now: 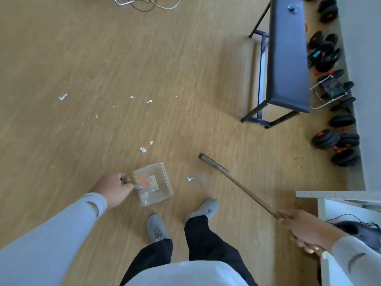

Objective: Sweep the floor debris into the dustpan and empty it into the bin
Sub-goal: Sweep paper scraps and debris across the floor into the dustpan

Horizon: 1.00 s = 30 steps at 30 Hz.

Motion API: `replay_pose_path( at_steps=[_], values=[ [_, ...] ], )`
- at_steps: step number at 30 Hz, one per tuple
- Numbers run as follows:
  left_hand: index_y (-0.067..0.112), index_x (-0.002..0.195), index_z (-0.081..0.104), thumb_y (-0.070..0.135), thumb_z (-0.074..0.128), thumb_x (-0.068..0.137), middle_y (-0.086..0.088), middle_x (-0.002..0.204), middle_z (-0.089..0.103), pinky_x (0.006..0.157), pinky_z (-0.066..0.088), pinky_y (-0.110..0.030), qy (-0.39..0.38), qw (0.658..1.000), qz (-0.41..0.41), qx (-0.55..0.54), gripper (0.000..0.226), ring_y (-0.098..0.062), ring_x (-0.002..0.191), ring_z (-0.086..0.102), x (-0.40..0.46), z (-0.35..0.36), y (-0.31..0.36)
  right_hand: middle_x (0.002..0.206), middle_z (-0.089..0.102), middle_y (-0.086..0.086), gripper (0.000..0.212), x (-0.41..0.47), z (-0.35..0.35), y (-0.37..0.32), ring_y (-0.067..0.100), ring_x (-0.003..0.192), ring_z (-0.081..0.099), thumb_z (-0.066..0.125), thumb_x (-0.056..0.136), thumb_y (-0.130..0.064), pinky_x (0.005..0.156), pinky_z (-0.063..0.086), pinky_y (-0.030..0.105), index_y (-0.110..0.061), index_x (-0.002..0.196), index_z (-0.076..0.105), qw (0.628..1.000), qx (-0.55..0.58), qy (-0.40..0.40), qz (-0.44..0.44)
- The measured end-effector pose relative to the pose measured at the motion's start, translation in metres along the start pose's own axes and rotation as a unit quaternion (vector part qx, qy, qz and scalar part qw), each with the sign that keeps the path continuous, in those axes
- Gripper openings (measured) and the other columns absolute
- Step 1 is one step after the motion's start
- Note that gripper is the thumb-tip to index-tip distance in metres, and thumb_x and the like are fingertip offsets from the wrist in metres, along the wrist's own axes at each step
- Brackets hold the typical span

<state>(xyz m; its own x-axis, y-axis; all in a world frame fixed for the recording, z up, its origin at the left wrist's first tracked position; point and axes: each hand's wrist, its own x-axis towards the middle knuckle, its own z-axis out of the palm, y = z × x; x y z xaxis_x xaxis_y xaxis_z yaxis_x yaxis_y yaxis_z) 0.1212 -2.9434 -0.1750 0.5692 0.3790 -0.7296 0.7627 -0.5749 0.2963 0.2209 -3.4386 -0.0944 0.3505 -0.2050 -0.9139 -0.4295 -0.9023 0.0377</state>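
At the lower right of the frame the right hand (303,230) grips the broom handle (250,194), so the broom head (213,163) reaches out beside the debris. At lower centre the left hand (112,189) closes round the handle of the dustpan (153,184), which stands on the floor and already carries an orange scrap and white bits. One paper scrap (189,178) lies between pan and broom head, probably next. More scraps (143,149) are scattered towards the upper left. No bin is visible.
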Motion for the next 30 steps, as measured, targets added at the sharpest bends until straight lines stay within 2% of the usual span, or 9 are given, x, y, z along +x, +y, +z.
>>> replay_pose_path(
  at_steps=[3, 6, 9, 13, 16, 19, 22, 25, 30],
  values=[
    [0.02, 0.1, 0.063, 0.033, 0.057, 0.093, 0.0, 0.085, 0.066, 0.059, 0.042, -0.03, -0.01, 1.0, 0.021, 0.009, 0.016, -0.019, 0.073, 0.063, 0.01, 0.01, 0.021, 0.06, 0.057, 0.008, 0.02, 0.019, 0.027, -0.016, 0.018, 0.044, 0.045, 0.046, 0.106, -0.02, 0.043, 0.039, 0.029, -0.015, 0.123, 0.057, 0.999, 0.036, 0.025, 0.018],
    [0.02, 0.104, 0.064, 0.031, 0.055, 0.094, -0.002, 0.093, 0.069, 0.067, 0.049, -0.034, -0.028, 0.999, 0.034, 0.025, 0.017, -0.02, 0.076, 0.064, 0.02, 0.026, 0.042, 0.068, 0.056, 0.01, 0.026, 0.047, 0.073, -0.05, 0.018, 0.05, 0.051, 0.045, 0.103, -0.012, 0.048, 0.046, 0.031, 0.002, 0.119, 0.06, 0.999, 0.036, 0.014, 0.017],
    [0.019, 0.109, 0.063, 0.033, 0.053, 0.095, -0.003, 0.1, 0.068, 0.075, 0.052, -0.037, -0.034, 0.998, 0.041, 0.035, 0.023, -0.022, 0.082, 0.065, 0.029, 0.043, 0.058, 0.072, 0.053, 0.006, 0.011, 0.053, 0.131, -0.091, 0.018, 0.059, 0.053, 0.046, 0.098, -0.009, 0.061, 0.053, 0.032, -0.007, 0.091, 0.054, 0.996, 0.078, -0.046, 0.015],
    [0.015, 0.099, 0.063, 0.035, 0.059, 0.091, -0.002, 0.093, 0.068, 0.078, 0.051, -0.038, -0.024, 0.999, 0.038, 0.027, 0.023, -0.023, 0.078, 0.062, 0.039, 0.046, 0.067, 0.069, 0.052, 0.006, 0.015, 0.041, 0.192, -0.116, 0.018, 0.054, 0.051, 0.046, 0.09, -0.007, 0.051, 0.048, 0.03, -0.015, 0.077, 0.047, 0.985, 0.143, -0.099, 0.005],
    [0.021, 0.103, 0.058, 0.034, 0.056, 0.093, 0.004, 0.088, 0.063, 0.077, 0.05, -0.035, -0.015, 0.998, 0.036, 0.041, 0.016, -0.019, 0.077, 0.061, 0.046, 0.039, 0.063, 0.068, 0.052, 0.01, 0.017, 0.024, 0.2, -0.116, 0.022, 0.051, 0.047, 0.046, 0.079, -0.005, 0.053, 0.041, 0.033, -0.013, 0.093, 0.052, 0.971, 0.182, -0.155, 0.018],
    [0.022, 0.098, 0.059, 0.033, 0.055, 0.092, 0.001, 0.089, 0.068, 0.073, 0.052, -0.035, -0.02, 0.998, 0.041, 0.043, 0.013, -0.02, 0.076, 0.064, 0.047, 0.037, 0.064, 0.062, 0.048, 0.005, 0.02, 0.008, 0.168, -0.101, 0.016, 0.045, 0.039, 0.051, 0.083, -0.008, 0.044, 0.033, 0.026, -0.011, 0.103, 0.051, 0.956, 0.219, -0.195, 0.008],
    [0.025, 0.106, 0.059, 0.034, 0.053, 0.091, 0.0, 0.089, 0.069, 0.071, 0.053, -0.035, -0.029, 0.998, 0.041, 0.039, 0.018, -0.021, 0.076, 0.067, 0.045, 0.036, 0.061, 0.063, 0.045, 0.006, 0.032, -0.011, 0.118, -0.074, 0.015, 0.046, 0.032, 0.055, 0.09, -0.002, 0.042, 0.028, 0.024, -0.015, 0.117, 0.066, 0.943, 0.261, -0.207, 0.002],
    [0.021, 0.101, 0.062, 0.035, 0.051, 0.09, 0.001, 0.083, 0.069, 0.065, 0.051, -0.033, -0.032, 0.998, 0.039, 0.03, 0.02, -0.02, 0.07, 0.066, 0.042, 0.036, 0.052, 0.066, 0.046, 0.01, 0.044, -0.032, 0.084, -0.06, 0.016, 0.048, 0.034, 0.057, 0.095, -0.001, 0.042, 0.029, 0.026, -0.031, 0.126, 0.062, 0.953, 0.243, -0.181, 0.007],
    [0.02, 0.093, 0.061, 0.036, 0.052, 0.093, 0.002, 0.078, 0.065, 0.057, 0.041, -0.029, -0.032, 0.998, 0.049, 0.024, 0.019, -0.018, 0.066, 0.059, 0.039, 0.039, 0.044, 0.071, 0.055, 0.014, 0.055, -0.012, 0.082, -0.058, 0.016, 0.048, 0.046, 0.056, 0.098, -0.007, 0.04, 0.042, 0.027, -0.027, 0.147, 0.043, 0.988, 0.147, -0.048, 0.009]
  ],
)
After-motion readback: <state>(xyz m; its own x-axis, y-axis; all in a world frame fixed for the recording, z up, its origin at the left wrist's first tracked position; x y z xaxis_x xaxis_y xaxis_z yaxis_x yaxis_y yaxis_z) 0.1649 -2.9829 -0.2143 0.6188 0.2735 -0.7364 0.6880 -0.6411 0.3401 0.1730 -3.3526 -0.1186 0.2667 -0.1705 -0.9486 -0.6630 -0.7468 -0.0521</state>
